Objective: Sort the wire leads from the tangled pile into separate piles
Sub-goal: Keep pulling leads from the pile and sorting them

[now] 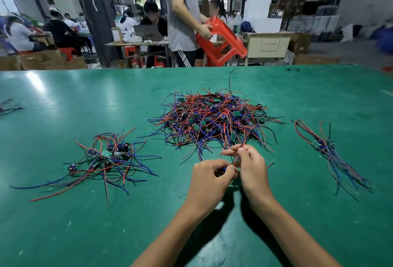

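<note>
Green tabletop (63, 101), tangled pile (212, 118) at centre: left hand (209, 178) and right hand (252, 165) both pinch one wire lead (237, 155); light, limp, probably best gripped near its board.

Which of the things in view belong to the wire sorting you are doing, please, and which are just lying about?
Part of the job:
- tangled pile
- left pile
- right pile
- wire lead pinched by left hand and right hand
- green table

Just lying about:
- few wires at the far left edge
- red stool carried by a person behind
- cardboard boxes
</note>
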Action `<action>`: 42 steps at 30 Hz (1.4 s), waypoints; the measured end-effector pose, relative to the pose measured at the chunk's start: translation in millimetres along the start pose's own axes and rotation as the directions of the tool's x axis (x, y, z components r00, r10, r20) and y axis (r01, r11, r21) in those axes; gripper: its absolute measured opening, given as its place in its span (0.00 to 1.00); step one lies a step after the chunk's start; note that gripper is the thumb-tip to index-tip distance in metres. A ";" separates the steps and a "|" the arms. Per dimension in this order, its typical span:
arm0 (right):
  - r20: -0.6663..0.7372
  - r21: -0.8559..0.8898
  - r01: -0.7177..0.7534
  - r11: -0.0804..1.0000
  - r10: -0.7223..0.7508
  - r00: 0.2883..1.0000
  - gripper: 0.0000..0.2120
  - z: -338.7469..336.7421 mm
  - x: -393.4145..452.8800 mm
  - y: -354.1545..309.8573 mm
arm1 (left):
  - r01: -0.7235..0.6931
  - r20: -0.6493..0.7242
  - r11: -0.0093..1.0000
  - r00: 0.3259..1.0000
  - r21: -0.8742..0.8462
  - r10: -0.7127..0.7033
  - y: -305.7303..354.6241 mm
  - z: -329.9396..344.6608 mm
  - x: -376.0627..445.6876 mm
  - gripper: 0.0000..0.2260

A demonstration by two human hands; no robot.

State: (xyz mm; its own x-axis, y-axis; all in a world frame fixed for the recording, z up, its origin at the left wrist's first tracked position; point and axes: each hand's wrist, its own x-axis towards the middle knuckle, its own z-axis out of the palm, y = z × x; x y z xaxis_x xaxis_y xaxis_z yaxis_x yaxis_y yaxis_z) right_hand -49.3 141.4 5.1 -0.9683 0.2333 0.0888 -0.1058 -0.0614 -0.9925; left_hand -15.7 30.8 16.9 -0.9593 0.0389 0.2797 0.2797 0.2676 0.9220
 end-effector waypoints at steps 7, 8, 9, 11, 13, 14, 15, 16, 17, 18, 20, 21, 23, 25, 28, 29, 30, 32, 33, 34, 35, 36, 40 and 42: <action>-0.166 -0.082 -0.070 0.994 0.056 0.985 0.12 -15.6 18.4 -9.6 | -0.003 0.029 0.998 1.000 0.055 0.002 1.6 4.3 -5.1 0.08; -0.183 -0.089 -0.066 0.994 0.049 0.982 0.12 -16.6 19.0 -9.7 | 0.005 0.036 0.999 0.999 0.046 -0.007 2.0 4.3 -5.3 0.08; -0.195 -0.081 -0.062 0.995 0.045 0.980 0.12 -17.0 19.3 -8.8 | 0.015 0.043 0.999 0.999 0.038 -0.017 2.5 4.1 -5.2 0.08; -0.212 -0.028 -0.061 0.998 0.054 0.976 0.11 -17.1 19.9 -7.4 | 0.034 0.057 0.999 0.998 0.022 -0.035 2.6 3.2 -4.8 0.08; -0.221 0.080 -0.096 0.992 0.112 0.969 0.11 -16.8 21.8 -9.2 | 0.057 0.073 0.998 0.996 -0.001 -0.056 2.0 2.6 -4.6 0.08; -0.212 0.149 -0.124 0.981 0.155 0.965 0.11 -17.0 22.7 -11.2 | 0.071 0.081 0.997 0.994 -0.009 -0.070 1.6 2.5 -4.5 0.08; -0.205 0.201 -0.150 0.968 0.191 0.960 0.11 -17.5 24.4 -12.3 | 0.086 0.089 0.996 0.993 -0.012 -0.084 1.0 2.7 -4.6 0.08; -0.210 0.209 -0.150 0.966 0.194 0.958 0.11 -18.1 24.6 -13.5 | 0.098 0.095 0.995 0.991 -0.015 -0.096 0.3 2.7 -4.6 0.08; -0.243 0.153 -0.101 0.983 0.136 0.960 0.11 -19.0 22.7 -13.4 | 0.108 0.103 0.994 0.989 -0.021 -0.105 0.4 2.4 -4.3 0.08; -0.298 0.024 0.000 1.000 0.007 0.955 0.11 -19.9 20.1 -12.6 | 0.114 0.112 0.993 0.988 -0.027 -0.111 0.6 1.7 -3.9 0.08; -0.327 -0.420 0.274 0.865 -0.426 0.844 0.12 -25.6 17.3 -10.0 | 0.120 0.126 0.992 0.985 -0.032 -0.115 0.8 0.6 -2.9 0.08; -0.268 -0.576 0.370 0.729 -0.596 0.757 0.13 -28.2 16.4 -9.0 | 0.122 0.127 0.992 0.985 -0.036 -0.117 1.1 0.0 -2.5 0.08; -0.232 -0.554 0.438 0.708 -0.637 0.735 0.14 -29.6 16.8 -11.7 | 0.132 0.122 0.989 0.985 -0.060 -0.124 2.3 -1.5 -2.4 0.08; -0.167 -0.188 0.374 0.908 -0.404 0.899 0.14 -27.4 16.4 -17.8 | 0.151 0.106 0.984 0.984 -0.092 -0.141 3.5 -4.0 -2.2 0.08; 0.110 0.065 0.090 0.994 -0.097 0.989 0.14 -24.3 11.5 -17.6 | 0.275 0.084 0.928 0.961 -0.253 -0.262 7.6 -10.5 2.6 0.08; 0.157 -0.022 0.119 0.993 -0.114 0.981 0.12 -23.8 8.3 -13.1 | 0.325 0.084 0.888 0.945 -0.326 -0.315 9.7 -13.0 4.5 0.08; 0.204 -0.142 0.208 0.968 -0.177 0.963 0.08 -23.4 5.4 -7.9 | 0.366 0.093 0.847 0.929 -0.386 -0.359 11.9 -15.7 6.1 0.08; 0.352 -0.390 0.427 0.816 -0.296 0.888 0.09 -23.5 2.1 1.5 | 0.420 0.154 0.780 0.905 -0.463 -0.397 14.9 -21.3 8.6 0.10; 0.415 -0.451 0.499 0.739 -0.321 0.851 0.10 -22.7 0.6 3.1 | 0.432 0.193 0.744 0.900 -0.509 -0.391 14.7 -24.2 9.2 0.11; 0.453 -0.459 0.537 0.707 -0.334 0.827 0.10 -20.8 -2.0 2.9 | 0.440 0.223 0.698 0.896 -0.565 -0.384 14.4 -26.8 9.7 0.12; 0.468 -0.438 0.547 0.713 -0.338 0.816 0.09 -18.1 -5.0 2.3 | 0.444 0.237 0.658 0.893 -0.608 -0.383 14.0 -29.3 10.0 0.11; 0.470 -0.418 0.549 0.723 -0.345 0.812 0.09 -16.2 -7.5 2.4 | 0.447 0.235 0.633 0.889 -0.632 -0.393 13.2 -31.7 10.5 0.11; 0.420 -0.340 0.529 0.777 -0.378 0.825 0.12 -10.4 -13.5 2.9 | 0.468 0.241 0.522 0.863 -0.713 -0.445 13.0 -34.4 13.1 0.08; 0.359 -0.235 0.471 0.850 -0.375 0.855 0.12 -8.4 -15.1 -1.1 | 0.494 0.270 0.476 0.844 -0.728 -0.463 13.2 -36.0 13.7 0.07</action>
State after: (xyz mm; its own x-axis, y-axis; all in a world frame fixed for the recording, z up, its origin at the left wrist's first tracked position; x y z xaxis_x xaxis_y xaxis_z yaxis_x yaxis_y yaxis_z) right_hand -32.6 146.0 4.1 -0.8694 -0.1258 0.4779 -0.4931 0.2856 -0.8218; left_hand -23.7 0.2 42.5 -0.9500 0.1684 -0.2631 -0.3119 -0.5541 0.7718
